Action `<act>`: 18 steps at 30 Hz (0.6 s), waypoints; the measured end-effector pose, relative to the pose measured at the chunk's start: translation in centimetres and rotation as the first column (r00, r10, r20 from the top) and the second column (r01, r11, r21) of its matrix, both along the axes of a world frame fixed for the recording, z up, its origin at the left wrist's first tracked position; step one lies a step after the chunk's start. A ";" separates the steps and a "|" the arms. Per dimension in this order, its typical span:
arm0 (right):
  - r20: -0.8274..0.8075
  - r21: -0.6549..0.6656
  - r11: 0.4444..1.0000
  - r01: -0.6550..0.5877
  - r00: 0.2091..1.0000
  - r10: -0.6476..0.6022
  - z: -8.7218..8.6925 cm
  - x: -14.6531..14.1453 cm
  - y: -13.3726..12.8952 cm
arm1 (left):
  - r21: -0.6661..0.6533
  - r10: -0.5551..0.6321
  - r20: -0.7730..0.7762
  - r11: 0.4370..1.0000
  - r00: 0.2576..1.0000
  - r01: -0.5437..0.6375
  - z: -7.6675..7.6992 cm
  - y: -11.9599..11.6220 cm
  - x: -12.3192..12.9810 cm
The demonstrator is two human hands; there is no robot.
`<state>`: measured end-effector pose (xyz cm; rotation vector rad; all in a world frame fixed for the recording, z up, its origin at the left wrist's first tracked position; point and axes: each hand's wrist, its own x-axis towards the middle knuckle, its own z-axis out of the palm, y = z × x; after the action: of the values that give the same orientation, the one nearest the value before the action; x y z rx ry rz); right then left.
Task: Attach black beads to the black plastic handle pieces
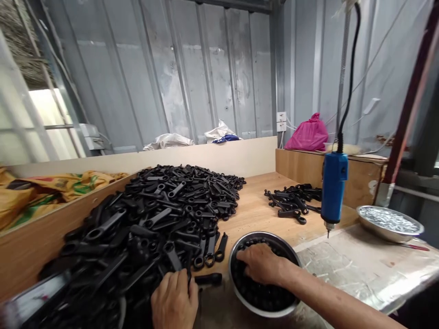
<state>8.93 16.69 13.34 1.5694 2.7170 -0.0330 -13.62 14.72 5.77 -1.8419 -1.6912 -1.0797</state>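
A large heap of black ring-ended parts covers the left half of the wooden table. My left hand rests at the heap's near edge, its fingers curled against the black parts; what lies under the fingertips is hidden. Right of it stands a round metal bowl holding many small dark round pieces. My right hand reaches into this bowl, fingers bent down and drawn together among the pieces; whatever they pinch is hidden.
A blue electric screwdriver hangs at right, bit downward. Behind it lies a smaller pile of black parts. A metal dish of silvery pieces sits far right. Wooden boards border the table. A phone-like object is at lower left.
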 end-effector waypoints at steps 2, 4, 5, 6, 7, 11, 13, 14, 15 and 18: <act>-0.032 0.020 0.999 0.028 0.999 -0.027 -0.4 0.1 0.4 | -0.018 0.010 0.104 1.000 0.995 -0.008 0.4 -0.1 0.2; -0.075 0.024 0.998 0.053 0.996 -0.051 -0.5 0.4 0.7 | -0.010 0.013 0.258 1.000 0.966 -0.011 1.0 -0.5 0.4; -0.101 0.022 0.998 0.067 0.993 -0.064 -0.5 0.7 0.8 | -0.001 0.005 0.347 1.000 0.938 -0.004 1.3 -0.9 0.5; -0.131 0.017 0.997 0.080 0.988 -0.077 -0.4 1.0 0.8 | 0.004 -0.012 0.439 1.000 0.898 0.011 1.8 -1.4 0.7; -0.164 0.010 0.996 0.092 0.982 -0.089 -0.2 1.4 0.7 | 0.003 -0.030 0.534 0.999 0.845 0.034 2.3 -2.1 0.9; -0.345 -0.036 0.994 0.102 0.932 -0.108 0.2 3.2 0.0 | -0.028 -0.055 0.895 0.983 0.442 0.179 4.2 -5.8 1.8; -0.452 -0.064 0.994 0.090 0.885 -0.109 0.3 4.0 -0.5 | -0.014 -0.034 0.984 0.964 0.175 0.265 4.5 -7.7 2.2; -0.507 -0.084 0.994 0.075 0.855 -0.108 0.3 4.3 -0.8 | -0.002 -0.018 0.998 0.954 0.064 0.301 4.4 -8.6 2.3; -0.560 -0.111 0.992 0.051 0.822 -0.105 0.3 4.5 -1.3 | 0.005 0.002 1.000 0.945 -0.021 0.327 4.2 -9.4 2.4; -0.685 -0.217 0.975 -0.047 0.719 -0.118 0.2 4.8 -3.5 | 0.036 0.087 0.951 0.921 -0.296 0.387 3.2 -11.7 2.8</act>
<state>13.72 13.21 13.58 1.8088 3.0085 -1.1176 -10.85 3.04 8.94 -0.8948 -2.3833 -3.3643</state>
